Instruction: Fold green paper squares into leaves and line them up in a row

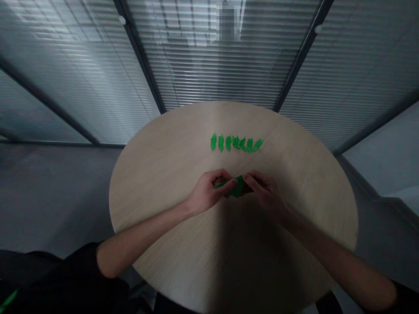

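Left grip (pixel 207 192) and right grip (pixel 265 192) pressed close together, fingers curled inward, pinching a folded green paper piece (pixel 237 187) between them, held over the round wooden worktop (pixel 163 174). Farther ahead of both grips, a row of small leaf-shaped green paper cutouts (pixel 235 143), laid flat side by side.

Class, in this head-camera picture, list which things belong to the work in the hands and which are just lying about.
Part of the work:
left hand and right hand, both gripping a green paper piece
row of small green paper shapes, matching that green

Just there:
round wood-grain table, which only bears the work
slatted blinds beyond the table
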`<state>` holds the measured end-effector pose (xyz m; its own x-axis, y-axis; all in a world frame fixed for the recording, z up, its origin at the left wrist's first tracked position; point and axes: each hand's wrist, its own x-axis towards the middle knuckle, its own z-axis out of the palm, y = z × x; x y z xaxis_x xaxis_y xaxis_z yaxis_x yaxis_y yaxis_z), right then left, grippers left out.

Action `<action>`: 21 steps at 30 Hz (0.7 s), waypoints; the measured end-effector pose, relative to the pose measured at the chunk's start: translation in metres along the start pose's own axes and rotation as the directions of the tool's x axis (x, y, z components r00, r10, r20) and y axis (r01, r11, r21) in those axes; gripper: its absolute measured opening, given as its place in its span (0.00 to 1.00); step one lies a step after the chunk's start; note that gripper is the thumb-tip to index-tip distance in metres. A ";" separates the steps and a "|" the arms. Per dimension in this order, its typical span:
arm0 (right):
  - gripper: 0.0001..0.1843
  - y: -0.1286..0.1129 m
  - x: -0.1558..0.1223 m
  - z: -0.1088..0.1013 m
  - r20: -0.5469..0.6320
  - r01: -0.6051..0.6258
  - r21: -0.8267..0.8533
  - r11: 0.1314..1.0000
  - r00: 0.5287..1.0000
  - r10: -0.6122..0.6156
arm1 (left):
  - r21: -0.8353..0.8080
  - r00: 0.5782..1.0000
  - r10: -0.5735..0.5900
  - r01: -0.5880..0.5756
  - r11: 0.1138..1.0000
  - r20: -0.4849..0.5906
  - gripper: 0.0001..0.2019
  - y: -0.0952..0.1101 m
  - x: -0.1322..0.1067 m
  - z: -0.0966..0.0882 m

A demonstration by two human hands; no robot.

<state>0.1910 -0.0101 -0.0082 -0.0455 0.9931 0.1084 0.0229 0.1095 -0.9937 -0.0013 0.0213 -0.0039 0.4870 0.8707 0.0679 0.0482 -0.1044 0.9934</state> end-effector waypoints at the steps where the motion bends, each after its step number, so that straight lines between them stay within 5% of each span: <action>1: 0.22 0.000 0.000 0.000 0.012 0.004 -0.009 1.000 1.000 -0.004 | 0.000 1.000 -0.001 0.001 1.000 0.012 0.16 -0.001 0.000 0.000; 9: 0.25 0.004 0.000 0.001 0.071 -0.028 -0.023 0.999 0.997 0.029 | 0.019 0.999 0.028 -0.028 0.999 0.018 0.18 -0.004 0.003 -0.003; 15: 0.23 0.002 -0.005 0.003 0.276 -0.057 -0.109 0.992 0.957 0.086 | -0.003 0.999 0.040 -0.040 0.999 0.010 0.18 -0.002 0.003 -0.004; 21: 0.23 0.003 -0.004 0.003 0.293 -0.082 -0.097 0.992 0.950 0.107 | -0.009 0.998 0.057 -0.057 0.998 -0.001 0.18 0.001 0.003 -0.004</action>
<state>0.1883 -0.0136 -0.0118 -0.3331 0.9428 -0.0119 0.1237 0.0312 -0.9918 -0.0029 0.0258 -0.0028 0.4885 0.8637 0.1243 0.0127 -0.1495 0.9887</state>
